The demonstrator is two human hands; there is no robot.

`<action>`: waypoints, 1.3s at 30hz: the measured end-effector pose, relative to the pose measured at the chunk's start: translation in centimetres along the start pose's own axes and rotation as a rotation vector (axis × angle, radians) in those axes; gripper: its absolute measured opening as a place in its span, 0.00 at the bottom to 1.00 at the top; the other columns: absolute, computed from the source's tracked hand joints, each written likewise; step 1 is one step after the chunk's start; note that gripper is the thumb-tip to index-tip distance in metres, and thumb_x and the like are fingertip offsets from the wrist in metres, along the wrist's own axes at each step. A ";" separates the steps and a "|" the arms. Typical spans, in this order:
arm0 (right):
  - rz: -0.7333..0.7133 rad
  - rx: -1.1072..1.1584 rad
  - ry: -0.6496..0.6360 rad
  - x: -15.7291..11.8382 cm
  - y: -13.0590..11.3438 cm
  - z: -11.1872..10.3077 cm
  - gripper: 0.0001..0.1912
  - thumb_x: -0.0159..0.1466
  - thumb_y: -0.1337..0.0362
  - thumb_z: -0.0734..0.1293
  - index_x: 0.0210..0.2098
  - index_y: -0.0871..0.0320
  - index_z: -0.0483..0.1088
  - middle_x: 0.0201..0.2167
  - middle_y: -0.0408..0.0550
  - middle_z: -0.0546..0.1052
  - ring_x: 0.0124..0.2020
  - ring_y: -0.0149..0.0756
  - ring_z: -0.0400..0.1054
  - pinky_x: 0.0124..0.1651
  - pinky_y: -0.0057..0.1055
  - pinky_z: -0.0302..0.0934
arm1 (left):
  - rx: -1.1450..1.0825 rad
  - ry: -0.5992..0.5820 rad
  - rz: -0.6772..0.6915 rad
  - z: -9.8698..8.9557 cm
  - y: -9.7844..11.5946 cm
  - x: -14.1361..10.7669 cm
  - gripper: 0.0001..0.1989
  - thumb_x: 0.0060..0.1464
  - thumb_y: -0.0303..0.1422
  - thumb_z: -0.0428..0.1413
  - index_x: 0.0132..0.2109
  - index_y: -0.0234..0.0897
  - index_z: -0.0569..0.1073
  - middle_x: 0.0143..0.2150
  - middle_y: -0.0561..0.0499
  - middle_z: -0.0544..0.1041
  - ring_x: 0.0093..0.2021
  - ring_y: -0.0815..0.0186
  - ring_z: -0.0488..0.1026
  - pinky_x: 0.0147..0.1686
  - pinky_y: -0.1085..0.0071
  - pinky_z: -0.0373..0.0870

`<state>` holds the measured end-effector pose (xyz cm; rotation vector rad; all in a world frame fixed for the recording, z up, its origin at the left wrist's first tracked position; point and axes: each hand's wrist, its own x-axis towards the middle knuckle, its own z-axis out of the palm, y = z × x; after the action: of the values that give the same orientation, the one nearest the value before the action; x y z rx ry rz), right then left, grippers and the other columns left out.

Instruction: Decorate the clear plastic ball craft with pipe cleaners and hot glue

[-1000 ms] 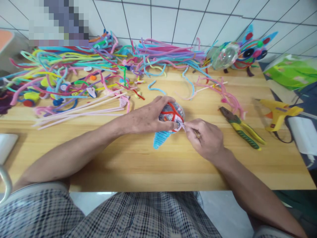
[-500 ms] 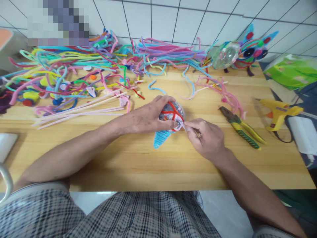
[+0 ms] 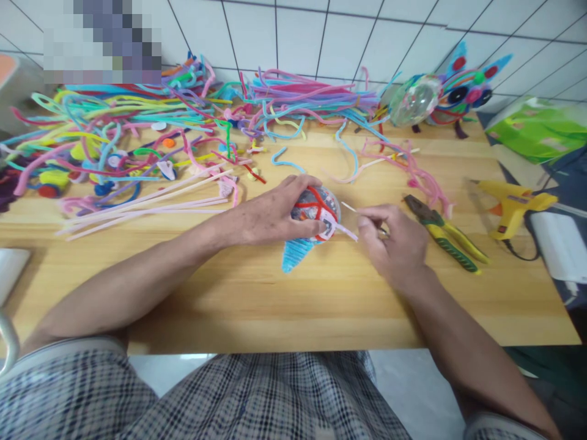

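Note:
My left hand (image 3: 284,214) is closed around a round craft figure (image 3: 326,198), clear or silvery, crossed by red pipe-cleaner strips. A blue pipe-cleaner fin (image 3: 297,252) juts from its near side, down onto the table. On the side facing right, by my left thumb, there is a pale pink piece with a dark centre, and a thin pink pipe-cleaner end (image 3: 347,231) sticks out from it. My right hand (image 3: 394,241) is pinched on a thin, pale-tipped stick (image 3: 348,207), held apart from the figure. Fingers hide most of the stick.
Pipe cleaners (image 3: 316,91) in many colours lie along the back and left. Pliers (image 3: 440,235) and a yellow glue gun (image 3: 516,205) lie to the right. A finished-looking figure with blue ears (image 3: 468,91) stands at the back right, beside a green packet (image 3: 541,128).
My right hand has moved right, away from the figure, and the stick's pale tip now shows. The pink pipe-cleaner end is uncovered. My left hand keeps its hold.

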<state>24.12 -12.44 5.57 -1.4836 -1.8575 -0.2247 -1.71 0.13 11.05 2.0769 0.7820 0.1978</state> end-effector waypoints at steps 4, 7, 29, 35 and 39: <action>0.066 -0.030 -0.037 0.3 2.3 0.9 0.06 0.74 0.66 0.69 0.44 0.50 0.79 0.33 0.45 0.86 0.32 0.42 0.79 0.37 0.38 0.70 | -0.007 -0.001 -0.008 0.0 0.2 0.0 0.40 0.59 0.55 0.63 0.71 0.40 0.67 0.68 0.37 0.74 0.63 0.47 0.77 0.68 0.50 0.74; 0.037 -0.085 -0.137 0.2 3.4 1.7 0.06 0.73 0.66 0.68 0.43 0.51 0.78 0.34 0.47 0.85 0.36 0.44 0.78 0.40 0.39 0.68 | -0.007 -0.007 -0.026 0.0 0.3 0.0 0.39 0.59 0.55 0.63 0.70 0.41 0.67 0.67 0.38 0.75 0.61 0.47 0.77 0.66 0.50 0.75; 0.001 0.491 -0.069 -0.2 -0.4 0.1 0.31 0.76 0.51 0.74 0.75 0.44 0.68 0.64 0.54 0.84 0.56 0.47 0.83 0.53 0.47 0.82 | -0.135 0.153 0.030 0.9 -0.8 0.6 0.41 0.59 0.53 0.66 0.72 0.40 0.68 0.68 0.40 0.77 0.62 0.50 0.78 0.65 0.55 0.77; -0.169 0.277 0.050 0.5 -0.6 0.3 0.21 0.76 0.61 0.74 0.67 0.44 0.77 0.55 0.51 0.86 0.56 0.45 0.83 0.58 0.46 0.80 | -0.172 0.212 0.066 2.3 -1.4 1.0 0.39 0.58 0.52 0.66 0.70 0.39 0.69 0.69 0.38 0.75 0.68 0.47 0.74 0.70 0.50 0.73; -0.161 0.241 0.050 0.5 -0.9 0.3 0.18 0.75 0.67 0.74 0.61 0.46 0.81 0.51 0.49 0.86 0.50 0.42 0.84 0.53 0.40 0.80 | -0.179 0.180 0.021 2.0 -1.1 0.8 0.41 0.58 0.55 0.66 0.69 0.38 0.66 0.67 0.37 0.75 0.64 0.48 0.76 0.67 0.50 0.75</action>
<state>23.15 -12.14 5.97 -1.1574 -1.8916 -0.1082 -0.77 -0.37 8.87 1.9162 0.8194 0.4553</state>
